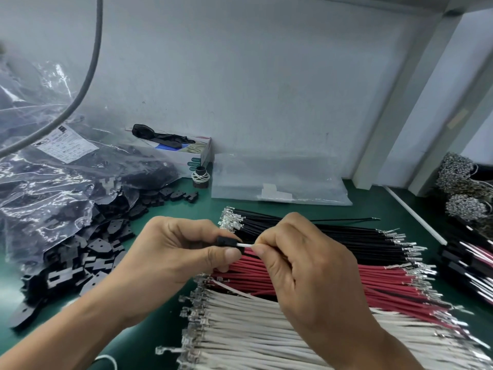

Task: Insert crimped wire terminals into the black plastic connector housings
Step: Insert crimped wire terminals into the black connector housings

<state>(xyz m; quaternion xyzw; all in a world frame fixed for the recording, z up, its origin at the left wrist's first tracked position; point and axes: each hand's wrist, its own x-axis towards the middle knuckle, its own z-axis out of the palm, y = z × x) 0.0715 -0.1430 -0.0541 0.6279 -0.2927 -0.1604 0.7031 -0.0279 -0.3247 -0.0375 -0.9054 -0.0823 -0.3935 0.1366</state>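
So, left hand (170, 252) grip pinches the black housing (226, 243); right hand (301, 263) grip pinches the white wire (246, 245), feed it straight, don't kink.

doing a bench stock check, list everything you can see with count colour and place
connector housing: one, black, pinched in left hand
white wire: one, entering housing
loose housings: many, black, left on green mat
plastic bag: one, clear, far left
black wires: bundle, centre
red wires: bundle, below black
white wires: bundle, nearest
small box: one, white, by wall
flat bag: one, clear, behind wires
left hand: grips housing
right hand: pinches white wire
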